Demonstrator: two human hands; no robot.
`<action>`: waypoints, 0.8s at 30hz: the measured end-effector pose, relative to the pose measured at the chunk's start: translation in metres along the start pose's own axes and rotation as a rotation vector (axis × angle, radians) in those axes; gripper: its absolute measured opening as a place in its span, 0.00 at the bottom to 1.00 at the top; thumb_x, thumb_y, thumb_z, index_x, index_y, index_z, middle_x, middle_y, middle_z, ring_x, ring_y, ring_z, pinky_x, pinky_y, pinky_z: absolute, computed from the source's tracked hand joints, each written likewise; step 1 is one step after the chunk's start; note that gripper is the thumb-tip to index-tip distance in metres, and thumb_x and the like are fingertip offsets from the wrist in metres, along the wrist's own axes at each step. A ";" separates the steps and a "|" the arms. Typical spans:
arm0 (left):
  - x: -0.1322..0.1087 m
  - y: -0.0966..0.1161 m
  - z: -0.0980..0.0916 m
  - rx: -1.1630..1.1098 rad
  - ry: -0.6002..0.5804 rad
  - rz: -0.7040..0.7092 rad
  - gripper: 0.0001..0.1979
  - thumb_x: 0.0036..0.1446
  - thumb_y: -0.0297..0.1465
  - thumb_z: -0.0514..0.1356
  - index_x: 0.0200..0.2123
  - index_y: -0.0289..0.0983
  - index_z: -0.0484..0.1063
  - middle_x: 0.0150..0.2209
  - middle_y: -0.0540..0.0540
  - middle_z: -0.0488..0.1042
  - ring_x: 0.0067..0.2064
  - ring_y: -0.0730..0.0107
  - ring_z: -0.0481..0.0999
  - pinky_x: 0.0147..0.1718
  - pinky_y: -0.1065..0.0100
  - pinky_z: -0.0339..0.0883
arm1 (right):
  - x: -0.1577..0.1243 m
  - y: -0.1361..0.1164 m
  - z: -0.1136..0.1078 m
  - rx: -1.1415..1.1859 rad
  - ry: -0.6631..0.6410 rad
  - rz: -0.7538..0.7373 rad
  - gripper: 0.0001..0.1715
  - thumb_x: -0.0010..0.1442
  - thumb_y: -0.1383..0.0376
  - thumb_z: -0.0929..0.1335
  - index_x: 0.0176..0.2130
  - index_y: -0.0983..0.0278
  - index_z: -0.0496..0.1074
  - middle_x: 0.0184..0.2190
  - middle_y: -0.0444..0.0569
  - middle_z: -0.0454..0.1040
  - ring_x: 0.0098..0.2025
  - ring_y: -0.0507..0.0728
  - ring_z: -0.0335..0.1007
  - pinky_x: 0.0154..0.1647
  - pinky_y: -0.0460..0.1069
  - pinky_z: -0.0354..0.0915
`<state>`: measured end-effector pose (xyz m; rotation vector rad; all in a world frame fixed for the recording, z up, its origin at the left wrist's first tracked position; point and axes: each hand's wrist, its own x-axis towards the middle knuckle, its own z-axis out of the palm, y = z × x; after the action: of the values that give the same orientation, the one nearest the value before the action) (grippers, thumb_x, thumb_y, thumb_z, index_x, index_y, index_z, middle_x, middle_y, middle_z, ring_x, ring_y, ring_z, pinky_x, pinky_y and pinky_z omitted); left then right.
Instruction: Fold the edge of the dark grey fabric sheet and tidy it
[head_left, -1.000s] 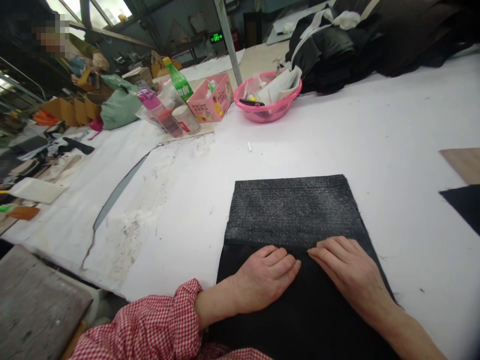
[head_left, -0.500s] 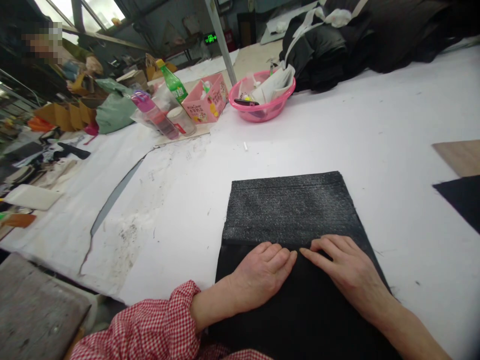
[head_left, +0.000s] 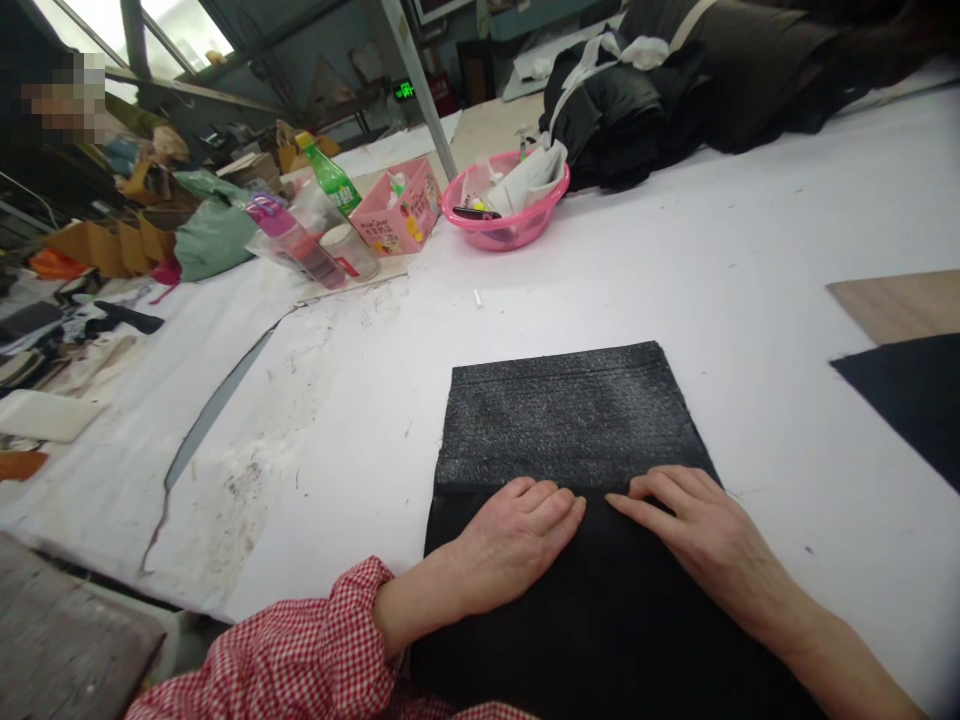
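A piece of black fabric (head_left: 600, 620) lies in front of me, its near part smooth and plain. Beyond a straight crosswise edge, a speckled dark grey fabric panel (head_left: 555, 415) shows, with slightly frayed sides. My left hand (head_left: 521, 535) rests palm down on the black fabric, fingers laid along that edge. To its right, my right hand (head_left: 686, 515) also lies on the fabric, thumb stretched toward the left hand and fingers bent over the edge. A small gap separates the two thumbs. The undersides of both hands are hidden.
On the white table (head_left: 765, 240) stand a pink basin (head_left: 502, 235), a pink box (head_left: 397, 210), a green bottle (head_left: 330, 175) and a jar (head_left: 349, 250). Dark cloth (head_left: 637, 100) is heaped behind. Navy fabric (head_left: 915, 390) lies right. A person (head_left: 150, 140) is at far left.
The view has shifted slightly, so the table things appear a little further left. Both hands keep nearly the same place on the fabric; the gap between the thumbs looks slightly wider.
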<state>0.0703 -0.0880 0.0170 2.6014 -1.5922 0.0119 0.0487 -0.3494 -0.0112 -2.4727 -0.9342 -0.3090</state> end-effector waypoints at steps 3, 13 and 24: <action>0.001 0.000 0.000 0.011 -0.003 0.004 0.18 0.69 0.26 0.47 0.59 0.29 0.62 0.50 0.39 0.70 0.51 0.62 0.69 0.49 0.60 0.66 | -0.002 0.001 -0.002 0.008 -0.013 0.026 0.16 0.68 0.71 0.62 0.52 0.62 0.70 0.43 0.51 0.69 0.47 0.58 0.63 0.48 0.56 0.60; 0.009 -0.002 -0.005 0.040 -0.060 0.059 0.20 0.69 0.26 0.47 0.62 0.28 0.57 0.48 0.41 0.70 0.46 0.63 0.69 0.45 0.61 0.64 | -0.008 0.003 -0.008 -0.026 0.004 0.043 0.17 0.67 0.71 0.62 0.52 0.61 0.72 0.41 0.52 0.70 0.46 0.59 0.65 0.47 0.55 0.61; 0.020 0.002 -0.004 0.075 -0.073 0.097 0.21 0.69 0.26 0.47 0.63 0.26 0.55 0.48 0.40 0.70 0.45 0.64 0.69 0.42 0.61 0.63 | -0.019 0.009 -0.014 -0.050 0.020 0.070 0.17 0.68 0.71 0.62 0.53 0.60 0.71 0.42 0.51 0.71 0.47 0.59 0.66 0.48 0.56 0.62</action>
<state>0.0776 -0.1062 0.0226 2.6056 -1.7745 -0.0164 0.0402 -0.3730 -0.0095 -2.5364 -0.8399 -0.3369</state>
